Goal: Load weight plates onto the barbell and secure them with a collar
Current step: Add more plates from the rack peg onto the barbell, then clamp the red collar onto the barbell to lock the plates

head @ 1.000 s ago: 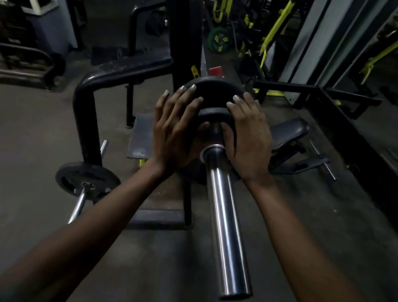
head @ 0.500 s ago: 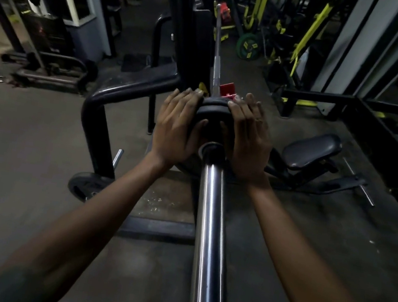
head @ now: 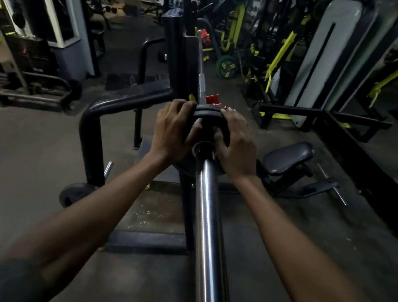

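Note:
A black weight plate sits on the chrome sleeve of the barbell, far up the sleeve by the rack. My left hand grips the plate's left side, its fingers curled over the top rim. My right hand grips the right side the same way, thumb near the hub. A second black plate edge shows just behind the first. The bar's thin shaft runs away past a red clip. No collar is visible on the near sleeve.
The black rack upright and a curved black frame tube stand left of the bar. A plate hangs on a low peg at the left. A padded seat lies to the right. A green plate stands farther back.
Both hands have pushed the plate farther up the sleeve toward the rack, and the fingers have curled over its rim. The view has lifted, showing more of the gym.

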